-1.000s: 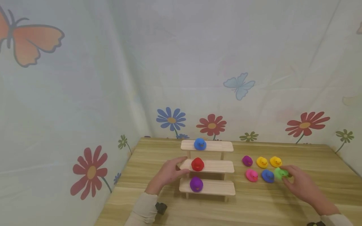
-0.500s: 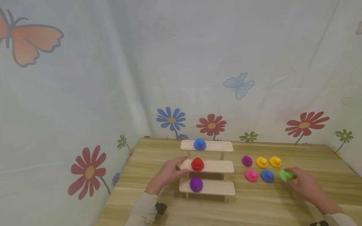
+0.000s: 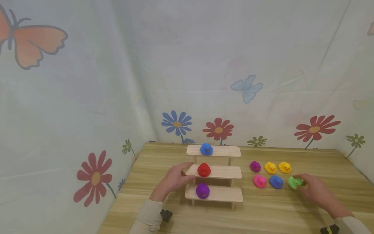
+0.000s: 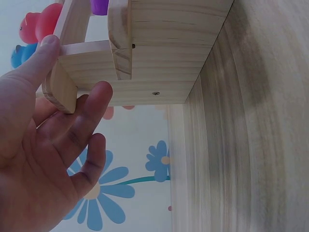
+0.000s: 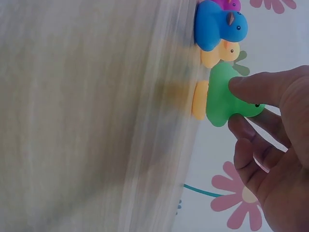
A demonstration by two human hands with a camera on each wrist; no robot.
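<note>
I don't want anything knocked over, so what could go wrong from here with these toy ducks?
The green toy duck, pinched by the right hand, might slip. Moved leftward, it could bump the nearby blue toy duck. The left hand grips the end of the middle shelf, so a jolt might topple the red toy duck standing on it.

Facing me now, a pale backdrop, orange butterfly high on my left, light-blue butterfly further right, blue flower beside red flower
</note>
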